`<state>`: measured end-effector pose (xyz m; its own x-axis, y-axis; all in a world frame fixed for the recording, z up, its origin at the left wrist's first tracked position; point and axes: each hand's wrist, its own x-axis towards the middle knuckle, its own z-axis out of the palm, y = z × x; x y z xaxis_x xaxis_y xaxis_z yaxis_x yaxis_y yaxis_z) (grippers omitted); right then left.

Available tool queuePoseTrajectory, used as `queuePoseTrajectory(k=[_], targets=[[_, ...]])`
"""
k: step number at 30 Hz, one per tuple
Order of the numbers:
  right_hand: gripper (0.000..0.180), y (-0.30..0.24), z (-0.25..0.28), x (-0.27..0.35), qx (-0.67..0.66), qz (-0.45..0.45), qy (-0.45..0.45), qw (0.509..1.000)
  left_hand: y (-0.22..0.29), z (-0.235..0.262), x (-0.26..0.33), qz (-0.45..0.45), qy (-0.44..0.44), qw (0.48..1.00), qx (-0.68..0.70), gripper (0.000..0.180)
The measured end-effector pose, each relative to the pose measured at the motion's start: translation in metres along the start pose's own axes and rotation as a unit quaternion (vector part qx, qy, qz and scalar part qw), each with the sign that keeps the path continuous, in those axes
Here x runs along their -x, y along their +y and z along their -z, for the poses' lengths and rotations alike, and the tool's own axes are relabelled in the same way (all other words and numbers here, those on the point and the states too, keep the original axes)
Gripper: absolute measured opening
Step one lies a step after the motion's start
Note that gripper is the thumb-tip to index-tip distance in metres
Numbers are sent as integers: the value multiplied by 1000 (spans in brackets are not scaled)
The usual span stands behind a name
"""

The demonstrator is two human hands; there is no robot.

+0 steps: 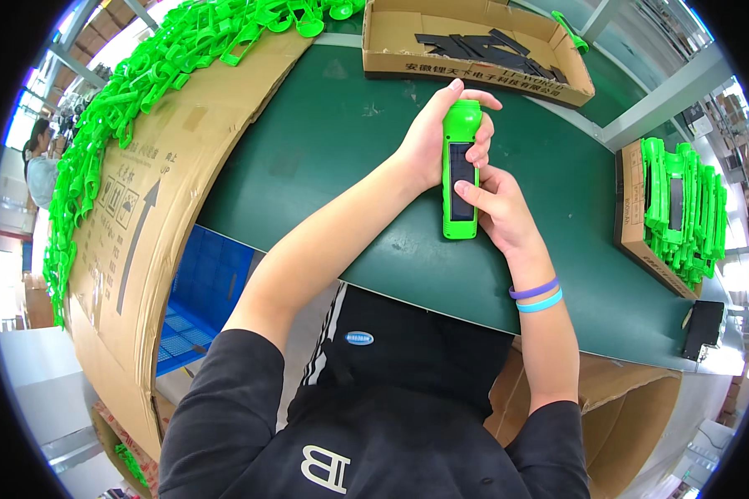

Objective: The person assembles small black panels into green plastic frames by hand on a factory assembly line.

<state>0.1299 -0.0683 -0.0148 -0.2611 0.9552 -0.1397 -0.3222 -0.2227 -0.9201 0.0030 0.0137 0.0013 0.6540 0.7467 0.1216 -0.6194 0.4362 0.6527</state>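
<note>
A bright green flashlight casing (459,226) with a round flared head is upright in the picture, over the green tabletop (333,141). A dark rectangular panel (461,158) is set into its front. My left hand (428,137) is wrapped round the head end from the left, its fingers curling over the top and right side. Lower down, my right hand (503,208) grips the body from the right, with the thumb on the lower part of the dark panel. Both hands are closed on the same casing.
At the back stands a shallow cardboard box (407,65) with black strips (482,48). A box on the right (632,195) holds several green casings (682,208). Green parts (150,83) are heaped behind a tall cardboard wall (141,208). Below sits a blue crate (212,266). Someone (42,166) is far left.
</note>
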Motion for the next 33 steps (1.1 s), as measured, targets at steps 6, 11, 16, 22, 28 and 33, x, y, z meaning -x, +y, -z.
queuePoseTrajectory(k=[6,11,16,22,28,33], targets=[[21,-2,2,-2,-8,-9,-6,1000,2,9,-2,-12,-45,999,6,49],[15,-5,2,-4,427,231,198,852,1,16,-8,-115,110,987,2,33],[21,-5,5,-6,556,320,197,742,-4,18,-7,-149,73,979,-116,29],[22,-15,25,-8,596,236,203,740,-6,43,-20,-255,164,831,-467,9],[29,-15,54,0,678,247,415,554,4,48,-20,-416,174,592,-668,10],[24,-4,46,-11,652,330,363,578,55,34,-63,-339,74,515,-784,6]])
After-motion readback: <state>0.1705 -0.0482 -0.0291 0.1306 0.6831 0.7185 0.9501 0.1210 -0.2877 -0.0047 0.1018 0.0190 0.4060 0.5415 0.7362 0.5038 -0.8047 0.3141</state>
